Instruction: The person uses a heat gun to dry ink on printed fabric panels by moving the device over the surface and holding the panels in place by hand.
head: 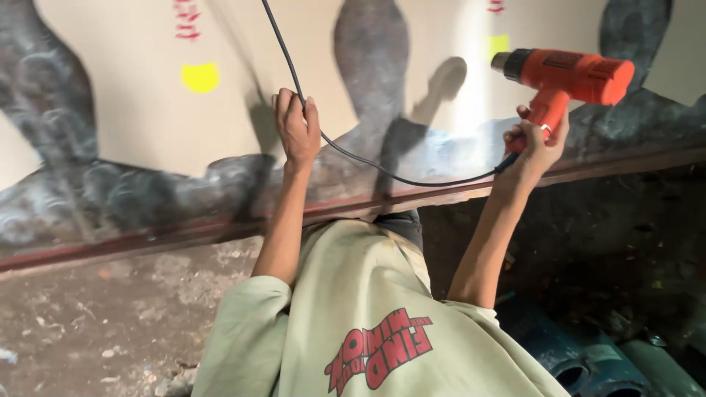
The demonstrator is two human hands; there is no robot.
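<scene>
My right hand (535,140) grips the handle of an orange heat gun (570,73), whose dark nozzle points left at a pale beige panel (132,110). My left hand (296,129) is raised against the same panel, fingers curled around the black power cable (382,170). That cable runs down from the top edge, passes through the left hand and sags across to the base of the gun's handle. The panel has broad dark grey smeared patches (371,51) and two yellow round marks (200,76). My pale green shirt (368,309) fills the bottom middle.
A reddish-brown rail (147,239) runs along the panel's near edge. Below it on the left lies a dusty concrete floor (95,323) with bits of debris. Blue and green cylinders (588,360) lie in the dark bottom right corner. Red markings show at the panel's top.
</scene>
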